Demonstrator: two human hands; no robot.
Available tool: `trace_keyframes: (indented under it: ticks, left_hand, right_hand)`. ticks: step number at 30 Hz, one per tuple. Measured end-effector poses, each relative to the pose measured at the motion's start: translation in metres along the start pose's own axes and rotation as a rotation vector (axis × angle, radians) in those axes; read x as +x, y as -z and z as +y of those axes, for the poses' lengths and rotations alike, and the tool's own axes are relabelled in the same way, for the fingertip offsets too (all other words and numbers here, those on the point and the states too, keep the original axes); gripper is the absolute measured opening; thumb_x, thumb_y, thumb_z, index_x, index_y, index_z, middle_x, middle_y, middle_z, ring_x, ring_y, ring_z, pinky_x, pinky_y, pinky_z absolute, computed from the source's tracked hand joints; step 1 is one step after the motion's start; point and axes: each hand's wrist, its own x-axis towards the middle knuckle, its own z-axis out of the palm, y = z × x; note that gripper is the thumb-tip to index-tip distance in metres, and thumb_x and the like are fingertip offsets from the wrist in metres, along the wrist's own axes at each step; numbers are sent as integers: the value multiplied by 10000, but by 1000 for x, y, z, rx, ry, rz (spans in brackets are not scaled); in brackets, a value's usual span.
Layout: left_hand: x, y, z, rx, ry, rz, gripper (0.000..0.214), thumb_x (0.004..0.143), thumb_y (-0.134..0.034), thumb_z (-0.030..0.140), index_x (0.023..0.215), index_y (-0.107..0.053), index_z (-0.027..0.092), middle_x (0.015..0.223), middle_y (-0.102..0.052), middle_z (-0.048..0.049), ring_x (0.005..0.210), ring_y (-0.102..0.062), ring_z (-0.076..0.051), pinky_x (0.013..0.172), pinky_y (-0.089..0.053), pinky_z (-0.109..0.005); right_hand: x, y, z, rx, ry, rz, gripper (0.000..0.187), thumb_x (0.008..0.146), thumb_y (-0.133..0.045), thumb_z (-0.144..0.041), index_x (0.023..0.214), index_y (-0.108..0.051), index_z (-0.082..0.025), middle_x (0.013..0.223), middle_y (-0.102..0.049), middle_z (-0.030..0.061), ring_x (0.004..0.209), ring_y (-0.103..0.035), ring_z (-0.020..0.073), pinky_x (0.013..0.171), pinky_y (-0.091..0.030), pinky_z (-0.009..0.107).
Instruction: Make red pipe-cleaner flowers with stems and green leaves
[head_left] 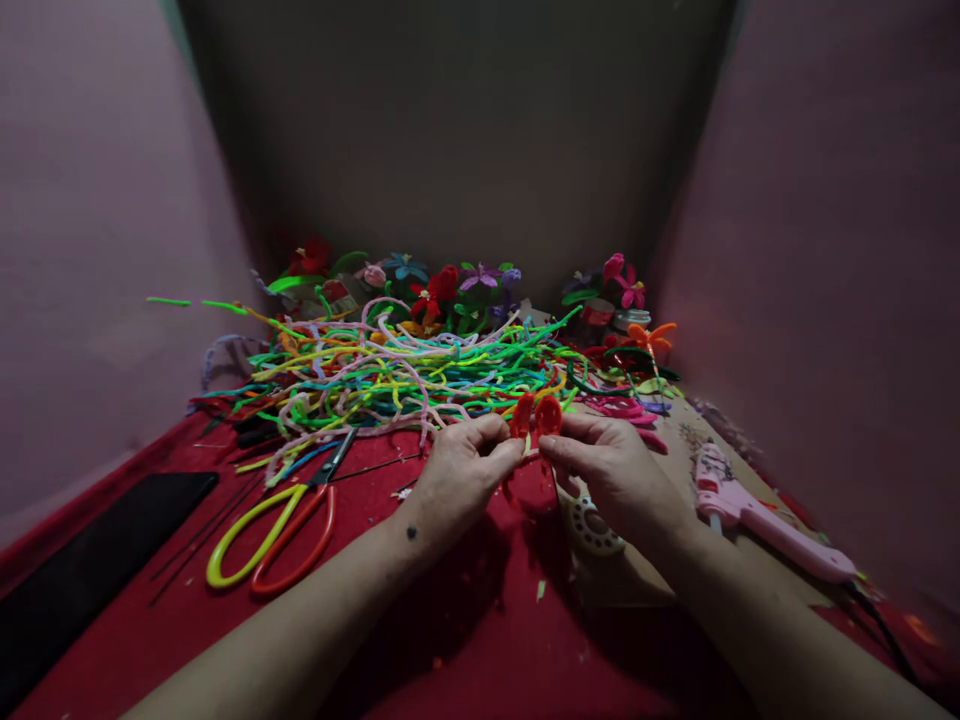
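Observation:
My left hand (461, 475) pinches the lower end of a red pipe-cleaner loop (522, 414) between thumb and forefinger. In the fingertips of my right hand (622, 478) is a second red pipe-cleaner petal (548, 414), rounded and standing upright. The two red pieces are side by side over the red cloth; whether they are joined is hidden by my fingers. Below my right hand lies a round cream object with dark holes (594, 526), on a brown board (622, 585).
Scissors with yellow and red handles (294, 540) lie left, beside a black flat object (105, 560). Loose coloured pipe cleaners (420, 365) heap behind my hands. Pipe-cleaner flowers (480, 275) stand at the back. A pink glue gun (772, 520) rests on the right.

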Motion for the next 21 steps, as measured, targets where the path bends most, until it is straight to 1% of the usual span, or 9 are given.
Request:
trace_keyframes:
  ticks: [5, 13, 16, 21]
  left_hand:
    - [1, -1, 0, 17, -14, -22, 250, 722, -496, 248, 513, -384, 165, 504, -311, 63, 488, -279, -64, 462, -221, -205]
    - [0, 0, 0, 26, -11, -47, 249, 727, -492, 251, 516, -396, 162, 518, -302, 59, 506, -275, -71, 480, -219, -211]
    - [0, 0, 0, 19, 1, -57, 235, 725, -497, 254, 523, -426, 158, 521, -310, 58, 509, -285, -73, 482, -224, -212]
    - [0, 0, -2, 13, -2, -76, 184, 733, -496, 247, 585, -528, 142, 544, -369, 47, 528, -322, -80, 509, -260, -215]
  right_hand:
    - [-2, 0, 0, 11, -31, -28, 236, 680, -650, -275, 863, -693, -131, 621, -555, -6, 482, -381, 63, 436, -286, 210]
    - [-1, 5, 3, -55, -30, -44, 247, 688, -645, -302, 862, -694, -133, 628, -528, -2, 484, -354, 66, 442, -261, 218]
    - [-1, 6, 2, -72, -31, -48, 243, 688, -640, -296, 863, -695, -138, 640, -533, 4, 490, -359, 71, 443, -263, 220]
    - [-1, 6, 2, -119, -20, -43, 241, 707, -609, -273, 890, -692, -141, 640, -531, 5, 483, -337, 71, 441, -248, 221]
